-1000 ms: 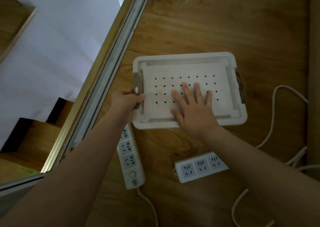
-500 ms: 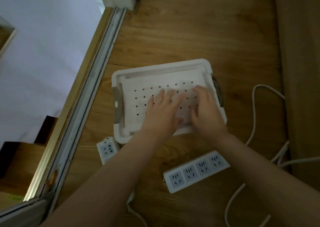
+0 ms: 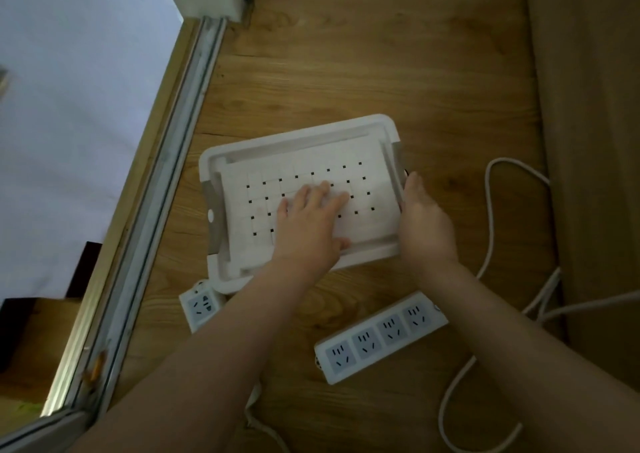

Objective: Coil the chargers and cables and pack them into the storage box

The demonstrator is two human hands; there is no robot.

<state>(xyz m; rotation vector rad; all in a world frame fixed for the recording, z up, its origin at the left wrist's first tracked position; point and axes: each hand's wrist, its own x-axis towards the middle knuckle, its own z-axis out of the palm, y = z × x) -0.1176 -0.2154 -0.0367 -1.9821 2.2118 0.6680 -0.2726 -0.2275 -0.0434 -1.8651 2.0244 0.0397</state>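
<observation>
The white storage box (image 3: 298, 139) lies on the wooden floor with its perforated lid (image 3: 311, 167) on. My left hand (image 3: 308, 224) rests flat on the lid, fingers spread. My right hand (image 3: 426, 224) is curled around the box's right edge at the grey clasp (image 3: 398, 160). A second grey clasp (image 3: 213, 217) sits on the left side, untouched. One white power strip (image 3: 377, 338) lies just below the box between my forearms. The other power strip (image 3: 201, 305) pokes out at the box's lower left corner, mostly hidden by my left arm. Their white cables (image 3: 491, 217) trail loose to the right.
A metal sliding-door track (image 3: 145, 231) runs diagonally along the left, with a pale wall or panel (image 3: 69, 106) beyond it. A wooden furniture side (image 3: 588, 175) stands at the right, with cables bunched at its base. Bare floor lies beyond the box.
My left hand left the left clasp and now lies on the lid. My right hand slid off the lid to the right edge clasp. The view shifted, box now tilted.
</observation>
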